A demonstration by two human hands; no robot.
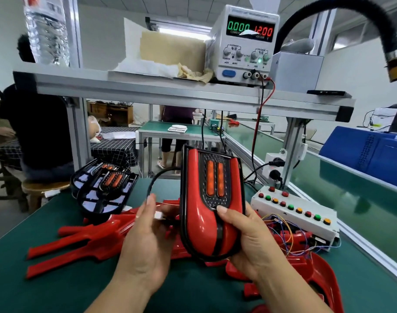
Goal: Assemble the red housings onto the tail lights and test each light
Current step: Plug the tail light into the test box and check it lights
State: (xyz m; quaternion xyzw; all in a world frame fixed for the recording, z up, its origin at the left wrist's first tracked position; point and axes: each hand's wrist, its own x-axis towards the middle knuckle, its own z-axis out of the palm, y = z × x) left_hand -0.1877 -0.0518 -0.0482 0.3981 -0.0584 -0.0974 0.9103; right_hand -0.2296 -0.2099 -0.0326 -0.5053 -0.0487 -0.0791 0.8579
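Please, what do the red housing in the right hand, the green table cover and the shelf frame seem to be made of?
The red housing, gripped by the right hand: moulded plastic, glossy, by its sharp highlights and smooth curves. The green table cover: probably a rubber mat, matte, with no glare. The shelf frame: likely aluminium extrusion, satin silver with lengthwise grooves.

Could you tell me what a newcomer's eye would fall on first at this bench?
The red-housed tail light, held upright mid-frame by the right hand, draws the eye first. The left hand pinches a white connector. Above, the power supply glows 0.000 and 12.00.
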